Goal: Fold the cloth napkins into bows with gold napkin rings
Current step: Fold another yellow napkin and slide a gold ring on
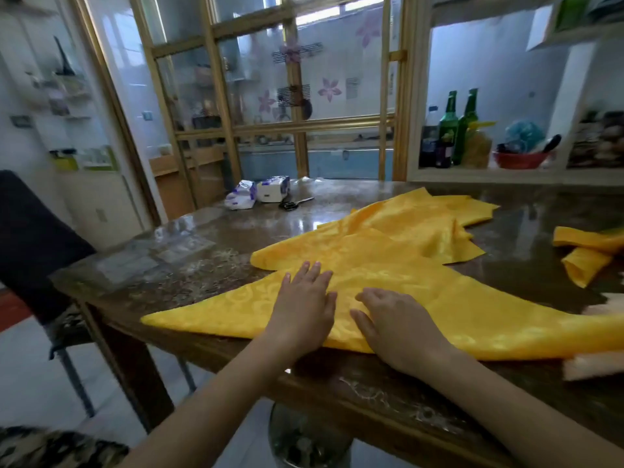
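A yellow patterned cloth napkin (pixel 489 315) lies spread along the near edge of the dark table (pixel 216 265), folded into a long pointed shape. My left hand (pixel 305 307) presses flat on it with straight fingers. Beside it my right hand (pixel 396 324) rests on the same napkin, fingers slightly bent over the fabric. Several more yellow napkins (pixel 405 228) lie in a loose pile behind. A folded yellow napkin (pixel 587 251) sits at the right edge. No gold ring shows.
Two tissue packs (pixel 256 192) and black scissors (pixel 295 202) lie at the table's far left. A dark chair (pixel 37 238) stands to the left. Green bottles (pixel 457 126) and a red bowl (pixel 518 160) fill the shelf behind. Pale objects (pixel 594 364) blur at the right edge.
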{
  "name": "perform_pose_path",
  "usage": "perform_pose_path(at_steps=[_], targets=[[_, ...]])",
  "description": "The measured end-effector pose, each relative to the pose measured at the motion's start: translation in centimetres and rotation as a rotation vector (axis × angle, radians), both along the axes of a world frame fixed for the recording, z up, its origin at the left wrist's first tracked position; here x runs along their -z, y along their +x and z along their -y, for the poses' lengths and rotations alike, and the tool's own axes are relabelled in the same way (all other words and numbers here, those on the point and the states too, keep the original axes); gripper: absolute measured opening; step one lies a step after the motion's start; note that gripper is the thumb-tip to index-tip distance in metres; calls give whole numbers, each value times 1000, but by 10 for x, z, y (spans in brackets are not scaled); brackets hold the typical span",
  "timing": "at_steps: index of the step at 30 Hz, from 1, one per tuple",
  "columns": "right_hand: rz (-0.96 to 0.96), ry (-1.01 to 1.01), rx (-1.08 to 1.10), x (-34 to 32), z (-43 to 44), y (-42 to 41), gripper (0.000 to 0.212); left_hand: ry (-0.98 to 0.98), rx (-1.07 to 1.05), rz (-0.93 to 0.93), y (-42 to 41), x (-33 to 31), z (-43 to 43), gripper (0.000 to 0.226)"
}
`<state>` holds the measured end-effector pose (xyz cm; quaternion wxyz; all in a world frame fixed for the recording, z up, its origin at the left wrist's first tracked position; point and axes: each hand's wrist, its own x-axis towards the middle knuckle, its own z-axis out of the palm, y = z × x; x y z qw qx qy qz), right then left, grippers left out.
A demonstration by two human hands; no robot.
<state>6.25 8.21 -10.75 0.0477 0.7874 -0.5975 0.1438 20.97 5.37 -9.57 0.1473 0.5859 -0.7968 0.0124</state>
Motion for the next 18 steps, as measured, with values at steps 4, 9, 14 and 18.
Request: perform_pose_path(at_steps=[4, 9, 14, 18], targets=[[-26, 8, 168, 4, -7, -46, 43, 102, 94, 56, -50, 21, 12, 46], [7, 335, 205, 12, -9, -83, 59, 262, 95, 25, -67, 34, 10, 60], [-15, 417, 251, 15, -15, -103, 74, 243, 78, 16, -69, 33, 7, 61], [-22, 450, 343, 10, -33, -136, 77, 255, 88, 16, -68, 32, 7, 61]])
